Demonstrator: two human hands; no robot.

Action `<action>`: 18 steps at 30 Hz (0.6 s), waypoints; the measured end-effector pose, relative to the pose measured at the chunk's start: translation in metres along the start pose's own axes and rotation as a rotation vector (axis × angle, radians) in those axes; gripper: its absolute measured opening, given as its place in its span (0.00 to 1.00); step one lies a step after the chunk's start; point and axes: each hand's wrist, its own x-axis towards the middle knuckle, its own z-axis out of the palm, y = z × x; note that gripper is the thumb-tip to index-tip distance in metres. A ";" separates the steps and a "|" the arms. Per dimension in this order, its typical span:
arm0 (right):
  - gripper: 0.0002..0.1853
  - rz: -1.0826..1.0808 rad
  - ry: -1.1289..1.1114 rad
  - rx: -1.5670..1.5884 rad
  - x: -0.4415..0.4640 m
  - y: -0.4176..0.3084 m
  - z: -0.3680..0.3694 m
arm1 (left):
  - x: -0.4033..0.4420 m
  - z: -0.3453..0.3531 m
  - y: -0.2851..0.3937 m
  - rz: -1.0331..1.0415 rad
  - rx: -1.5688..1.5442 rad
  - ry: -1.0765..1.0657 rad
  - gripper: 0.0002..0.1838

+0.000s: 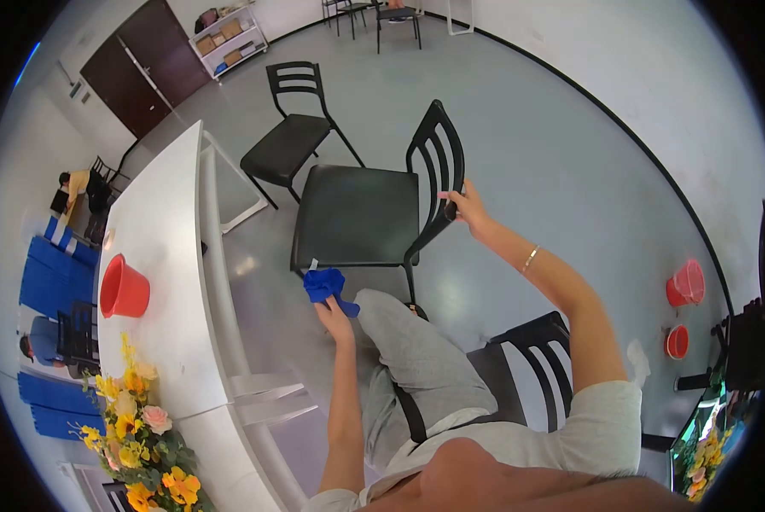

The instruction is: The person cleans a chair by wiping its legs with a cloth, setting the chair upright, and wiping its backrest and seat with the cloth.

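A crumpled blue cloth point(326, 286) is gripped in my left hand point(336, 321), beside the front corner of a black chair point(357, 218). A small white tag sticks up from the cloth. My right hand point(469, 210) is closed around the side of that chair's slatted backrest, with the fingers reaching between the slats. The chair stands upright on the grey floor, its dark seat turned towards the white table. My bent knee is close to its near edge.
A white table point(171, 341) runs along the left, bearing a red bucket point(126, 287) and yellow and pink flowers point(135, 418). Another black chair point(290, 145) stands beyond. Red buckets point(684, 285) sit on the floor at right. People are seated far left.
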 end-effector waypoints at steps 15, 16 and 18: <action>0.31 -0.007 0.142 0.012 0.077 0.017 0.116 | -0.025 -0.084 -0.001 -0.071 -0.094 0.220 0.17; 0.31 -0.012 0.130 -0.004 0.077 0.019 0.117 | -0.029 -0.086 -0.002 -0.094 -0.143 0.218 0.17; 0.30 -0.012 0.173 0.011 0.069 0.018 0.121 | -0.040 -0.088 0.000 -0.154 -0.173 0.237 0.17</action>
